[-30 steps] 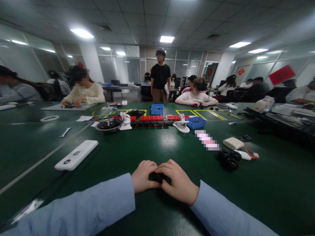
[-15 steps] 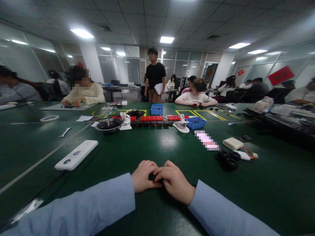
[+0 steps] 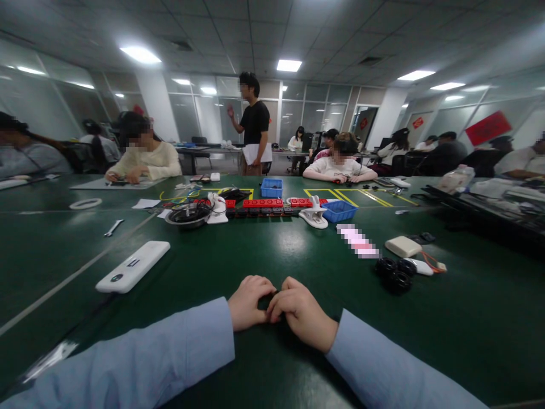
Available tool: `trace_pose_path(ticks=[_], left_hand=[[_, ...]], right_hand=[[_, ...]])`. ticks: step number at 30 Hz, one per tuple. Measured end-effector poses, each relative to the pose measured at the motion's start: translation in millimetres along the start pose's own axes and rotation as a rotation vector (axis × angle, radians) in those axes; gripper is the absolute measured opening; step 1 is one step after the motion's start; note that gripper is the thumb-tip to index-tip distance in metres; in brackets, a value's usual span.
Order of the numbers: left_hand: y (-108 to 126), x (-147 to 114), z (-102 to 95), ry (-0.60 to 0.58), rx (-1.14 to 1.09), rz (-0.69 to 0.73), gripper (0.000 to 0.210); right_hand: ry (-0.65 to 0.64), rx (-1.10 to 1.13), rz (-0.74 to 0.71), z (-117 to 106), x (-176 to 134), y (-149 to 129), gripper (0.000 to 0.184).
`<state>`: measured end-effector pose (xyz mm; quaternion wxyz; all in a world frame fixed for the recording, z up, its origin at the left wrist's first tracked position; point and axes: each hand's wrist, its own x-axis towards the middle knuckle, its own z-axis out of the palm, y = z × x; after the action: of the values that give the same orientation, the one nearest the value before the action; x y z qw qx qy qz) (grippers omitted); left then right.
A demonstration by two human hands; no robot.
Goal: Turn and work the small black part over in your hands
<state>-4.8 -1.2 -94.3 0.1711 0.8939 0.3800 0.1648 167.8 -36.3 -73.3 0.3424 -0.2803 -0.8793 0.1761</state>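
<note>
My left hand (image 3: 251, 303) and my right hand (image 3: 300, 312) meet low in the middle of the head view, just over the green table (image 3: 179, 258). Both sets of fingers are curled inward, and the fingertips come together. Something dark shows in the small gap between them, too hidden to name. The right index finger and thumb are bent in a pinch beside the left fingertips. To the right lie several glossy black ring-shaped pieces (image 3: 395, 275), clear of both hands.
A white power bank (image 3: 134, 266) with a cable lies left, near a wrench (image 3: 113, 228). Across the middle run red and black power strips (image 3: 263, 203), blue trays (image 3: 339, 211) and a bowl of black cable (image 3: 187, 216). A cream box (image 3: 402, 246) sits right. People work beyond.
My fingers have shifted slightly, with the right fingertips lower against the left ones. The standing person in the background has moved left, turned and raised a hand.
</note>
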Motion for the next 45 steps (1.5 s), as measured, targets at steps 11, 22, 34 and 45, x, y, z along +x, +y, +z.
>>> trace_pose_path(ticks=[11,22,34,45], left_hand=[[-0.2,-0.7,-1.5,0.017,-0.033,0.020,0.033],[-4.4,-1.9,0.3,0.018,-0.024,0.042,0.043],[-2.2,-1.2,-0.7,0.012,-0.011,0.027,0.041],[-3.0,-1.3,-0.9,0.005,-0.016,0.016,0.040]], right_hand=[[0.046,-0.041,0.046,2.5,-6.6,-2.0,0.036],[0.167,-0.044,0.193,-18.2,-1.9,-9.0,0.020],[-0.116,-0.244,0.364,-16.7,1.3,-4.8,0.030],[-0.031,-0.185,0.301,-17.8,0.3,-5.7,0.028]])
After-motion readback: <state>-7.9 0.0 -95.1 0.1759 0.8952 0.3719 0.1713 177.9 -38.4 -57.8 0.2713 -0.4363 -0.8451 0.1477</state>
